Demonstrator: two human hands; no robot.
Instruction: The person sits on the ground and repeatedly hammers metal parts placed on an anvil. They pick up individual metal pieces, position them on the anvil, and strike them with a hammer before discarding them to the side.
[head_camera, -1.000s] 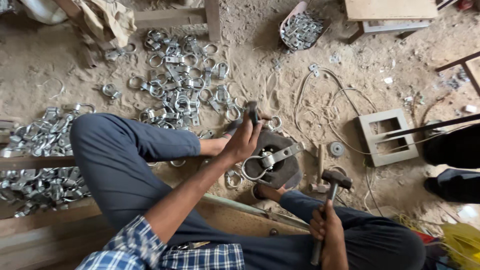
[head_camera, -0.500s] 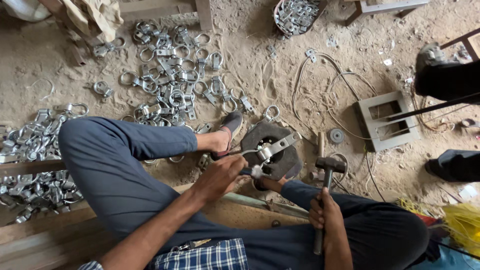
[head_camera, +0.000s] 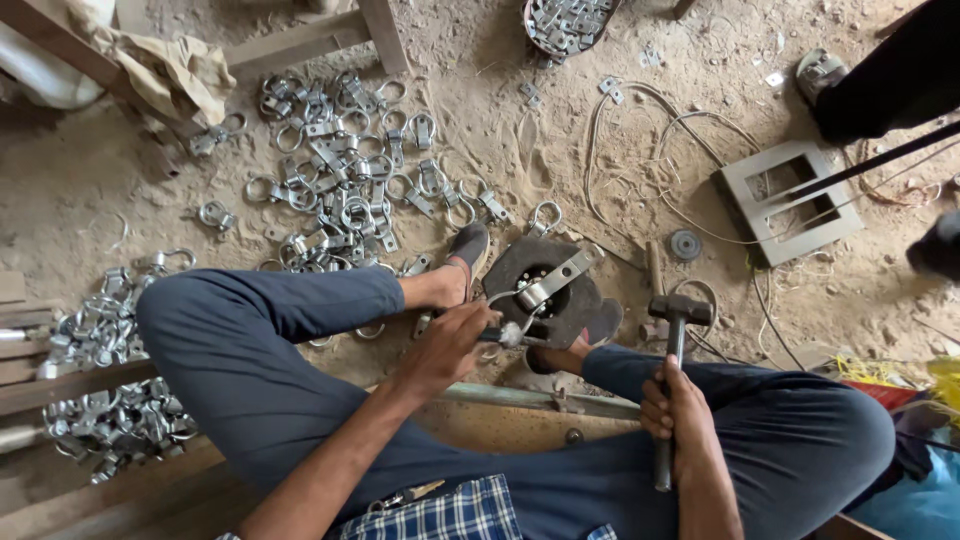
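We read the step in hand as positioning a workpiece for a hammer blow: the left hand (head_camera: 448, 340) is clenched around a thin dark metal rod or punch (head_camera: 500, 337), whose tip lies at the bent silver metal strap clamp (head_camera: 548, 288) resting on the round dark iron block (head_camera: 548, 285) on the sandy floor (head_camera: 120, 190). The clamp sits tilted across the block's central hole, between the person's two feet. The right hand (head_camera: 672, 415) grips the shaft of a dark steel hammer (head_camera: 676, 330) mid-handle, head up, held upright near the right knee, apart from the block. As we judge it, the next move calls for keeping the rod steady on the clamp and bringing the hammer head over and down on it squarely; a slip could hit the fingers (head_camera: 470, 325) close to the block. Left forearm reaches forward and down over the left thigh, wrist bent inward, knuckles up. Right forearm runs forward along the right leg, fist vertical around the handle. Legs in dark blue trousers (head_camera: 250, 340) are spread around the block. A scattered pile of finished silver ring clamps (head_camera: 340, 190) lies beyond the left foot, another heap (head_camera: 100, 340) by the left knee, a full basket of them (head_camera: 565, 22) at the top edge. A grey square metal frame (head_camera: 790, 200) lies well to the right.
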